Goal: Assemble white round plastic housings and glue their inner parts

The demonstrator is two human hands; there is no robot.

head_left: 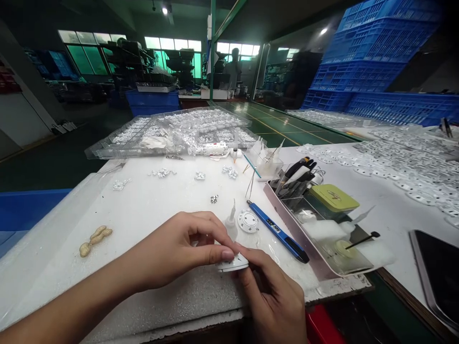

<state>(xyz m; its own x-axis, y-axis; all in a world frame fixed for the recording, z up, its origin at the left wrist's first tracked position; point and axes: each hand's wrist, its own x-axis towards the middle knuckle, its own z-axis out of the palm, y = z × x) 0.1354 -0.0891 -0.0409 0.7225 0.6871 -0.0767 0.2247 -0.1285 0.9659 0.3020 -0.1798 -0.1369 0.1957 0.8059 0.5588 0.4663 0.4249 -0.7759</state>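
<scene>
My left hand (186,246) and my right hand (274,296) meet over the near edge of a white foam work pad (143,210). Between their fingertips they pinch one small white round plastic disc (233,263), held flat just above the pad. A second white round disc (248,221) lies on the pad just beyond the hands. Beside it stands a small clear glue bottle (231,224) with a thin nozzle. A blue pen-shaped tool (277,231) lies to the right of the disc.
A pinkish tray (324,274) on the right holds pliers, a green tin (334,197) and a brush. Peanuts (95,239) lie at left. Clear trays of small white parts (172,131) sit behind. A dark phone (437,274) rests far right; blue crates (373,52) are stacked beyond.
</scene>
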